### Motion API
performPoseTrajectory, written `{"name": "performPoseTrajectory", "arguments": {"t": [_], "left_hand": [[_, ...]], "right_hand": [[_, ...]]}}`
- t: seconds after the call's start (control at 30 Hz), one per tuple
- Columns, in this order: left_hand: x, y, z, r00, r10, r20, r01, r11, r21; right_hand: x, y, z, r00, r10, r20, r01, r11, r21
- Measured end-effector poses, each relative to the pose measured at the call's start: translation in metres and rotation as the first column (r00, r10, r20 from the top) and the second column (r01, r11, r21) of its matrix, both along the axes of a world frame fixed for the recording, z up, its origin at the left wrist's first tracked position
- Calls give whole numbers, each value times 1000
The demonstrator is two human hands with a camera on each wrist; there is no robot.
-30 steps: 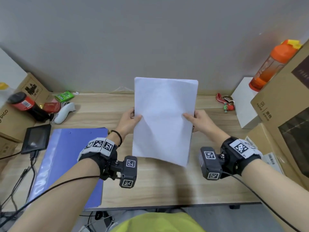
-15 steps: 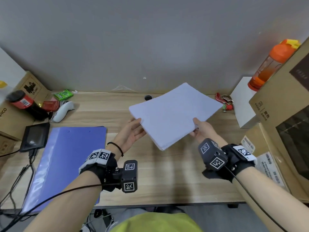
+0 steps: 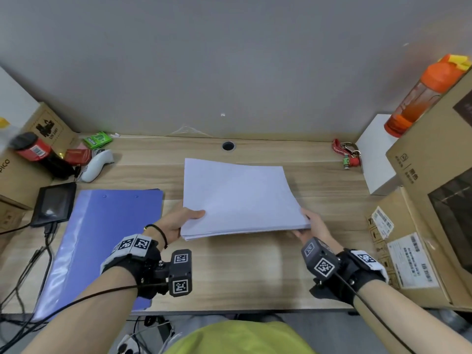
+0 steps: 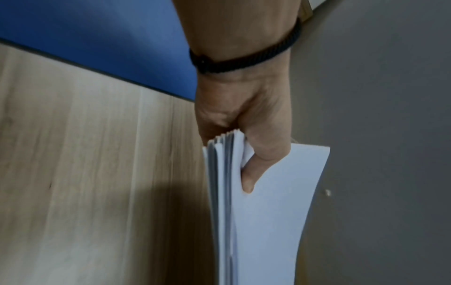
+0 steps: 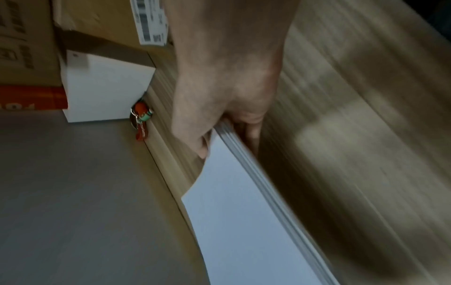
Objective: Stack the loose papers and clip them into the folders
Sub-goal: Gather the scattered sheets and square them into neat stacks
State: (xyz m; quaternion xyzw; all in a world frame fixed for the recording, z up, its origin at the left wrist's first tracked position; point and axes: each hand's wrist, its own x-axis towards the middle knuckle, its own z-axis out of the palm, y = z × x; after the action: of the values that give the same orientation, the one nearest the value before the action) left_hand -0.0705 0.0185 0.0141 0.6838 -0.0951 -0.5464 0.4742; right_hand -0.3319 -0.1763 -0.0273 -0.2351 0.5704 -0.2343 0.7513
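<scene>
Your left hand (image 3: pixel 178 222) pinches near-left corner of paper stack (image 3: pixel 240 198), thumb on top. Your right hand (image 3: pixel 310 226) grips near-right corner. Stack white, near-flat above desk (image 3: pixel 255 277), edges slightly uneven.

Head view looks down on the desk (image 3: pixel 245 272); wrist views close along it.

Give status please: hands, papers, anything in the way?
Left hand and right hand each pinch a near corner of the paper stack. Stack level, above desk. Blue folder closed, at left. Path unobstructed.
</scene>
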Motion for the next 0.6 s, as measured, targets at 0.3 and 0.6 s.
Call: {"name": "performPoseTrajectory", "arguments": {"t": [0.3,0.6], "left_hand": [[-1,6,-5,968,-249,24,245,964,104],[-3,-59,47,839,352,414,-218,916,-337]], "right_hand": [[-9,0,-8,774,538,-335,-583,811,-45],[51,-47,89,964,141,-224,-252,752,-609]]}}
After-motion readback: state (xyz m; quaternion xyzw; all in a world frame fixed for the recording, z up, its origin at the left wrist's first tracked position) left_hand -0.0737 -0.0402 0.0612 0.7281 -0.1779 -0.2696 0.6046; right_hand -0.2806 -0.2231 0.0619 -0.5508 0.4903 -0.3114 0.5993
